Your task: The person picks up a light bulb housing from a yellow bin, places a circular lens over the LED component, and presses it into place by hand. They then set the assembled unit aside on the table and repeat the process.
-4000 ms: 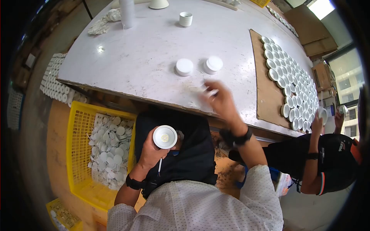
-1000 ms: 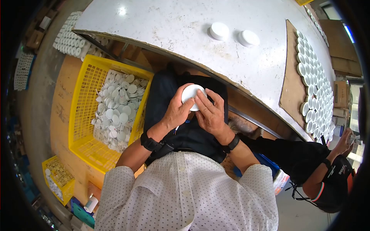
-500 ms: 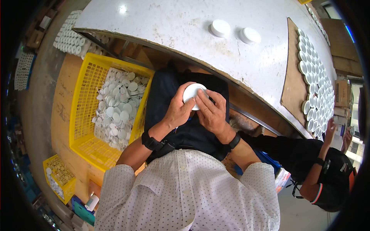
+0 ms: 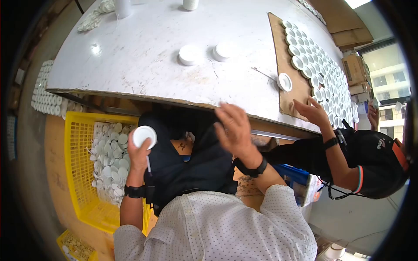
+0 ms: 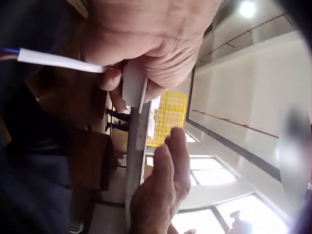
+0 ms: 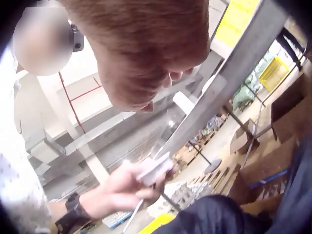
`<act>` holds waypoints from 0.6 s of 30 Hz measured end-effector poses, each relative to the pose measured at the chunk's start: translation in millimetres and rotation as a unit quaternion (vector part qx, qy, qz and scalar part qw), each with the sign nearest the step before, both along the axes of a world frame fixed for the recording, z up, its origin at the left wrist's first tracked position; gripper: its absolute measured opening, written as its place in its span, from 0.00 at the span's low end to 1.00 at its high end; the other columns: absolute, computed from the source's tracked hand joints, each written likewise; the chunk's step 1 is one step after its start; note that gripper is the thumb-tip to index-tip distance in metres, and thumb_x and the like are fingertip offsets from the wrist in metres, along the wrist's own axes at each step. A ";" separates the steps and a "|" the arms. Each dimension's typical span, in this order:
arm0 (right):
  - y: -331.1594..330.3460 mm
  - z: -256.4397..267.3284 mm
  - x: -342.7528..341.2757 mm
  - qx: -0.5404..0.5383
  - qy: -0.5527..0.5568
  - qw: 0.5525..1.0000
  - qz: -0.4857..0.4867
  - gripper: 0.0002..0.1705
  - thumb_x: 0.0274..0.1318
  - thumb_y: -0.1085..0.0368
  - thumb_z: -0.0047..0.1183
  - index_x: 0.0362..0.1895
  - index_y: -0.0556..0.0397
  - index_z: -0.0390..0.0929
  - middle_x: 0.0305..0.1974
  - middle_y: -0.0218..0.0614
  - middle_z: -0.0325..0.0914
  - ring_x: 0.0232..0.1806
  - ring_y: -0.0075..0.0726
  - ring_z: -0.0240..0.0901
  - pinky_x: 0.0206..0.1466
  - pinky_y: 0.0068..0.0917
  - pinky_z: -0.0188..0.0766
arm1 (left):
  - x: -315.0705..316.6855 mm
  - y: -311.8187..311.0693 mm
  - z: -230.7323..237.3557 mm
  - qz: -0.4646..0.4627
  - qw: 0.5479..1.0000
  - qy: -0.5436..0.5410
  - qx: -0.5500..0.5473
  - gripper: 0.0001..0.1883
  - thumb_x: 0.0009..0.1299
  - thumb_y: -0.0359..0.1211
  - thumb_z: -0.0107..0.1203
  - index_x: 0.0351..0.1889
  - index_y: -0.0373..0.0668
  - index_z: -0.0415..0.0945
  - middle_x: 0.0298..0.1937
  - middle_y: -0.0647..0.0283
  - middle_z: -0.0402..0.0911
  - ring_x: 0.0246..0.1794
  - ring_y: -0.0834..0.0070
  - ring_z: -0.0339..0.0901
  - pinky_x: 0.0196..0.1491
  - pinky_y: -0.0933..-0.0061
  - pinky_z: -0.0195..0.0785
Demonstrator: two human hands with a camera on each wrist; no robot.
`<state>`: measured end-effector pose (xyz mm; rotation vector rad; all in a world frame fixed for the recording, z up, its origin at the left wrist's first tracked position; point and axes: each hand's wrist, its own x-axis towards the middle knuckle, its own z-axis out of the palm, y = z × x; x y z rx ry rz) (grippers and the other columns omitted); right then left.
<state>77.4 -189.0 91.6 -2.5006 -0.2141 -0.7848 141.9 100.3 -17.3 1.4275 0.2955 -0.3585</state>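
My left hand (image 4: 138, 160) grips a white round downlight (image 4: 144, 136) near the yellow basket, thumb lying over its smooth white face. From the light hangs a white cable (image 5: 61, 61) with blue and brown wire ends, seen in the left wrist view. My right hand (image 4: 236, 132) is off the light, above my lap by the table edge, fingers extended and holding nothing. Two white round lights (image 4: 190, 55) sit farther in on the table (image 4: 143, 71). Another light (image 4: 284, 81), its cable trailing left, rests at the left edge of the brown cardboard (image 4: 274, 32).
The yellow basket (image 4: 75, 174) at left holds many loose white discs (image 4: 111, 161). Rows of white lights (image 4: 307, 61) cover much of the cardboard. At right another person in black (image 4: 363, 161) reaches a hand (image 4: 312, 112) over the cardboard's near edge.
Both hands were on the light; now the right has let go and the left has carried it leftward. A light with a cable has appeared at the cardboard's edge. The head view has shifted.
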 end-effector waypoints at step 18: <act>-184.4 3.9 19.5 0.001 0.111 0.905 -0.410 0.40 0.40 0.53 0.62 0.57 0.57 0.65 0.50 0.55 0.68 0.53 0.56 0.64 0.56 0.41 0.62 | -21.3 265.4 -202.4 0.245 0.916 0.151 0.280 0.26 0.55 0.25 0.55 0.55 0.39 0.64 0.47 0.57 0.70 0.42 0.67 0.72 0.33 0.71 0.70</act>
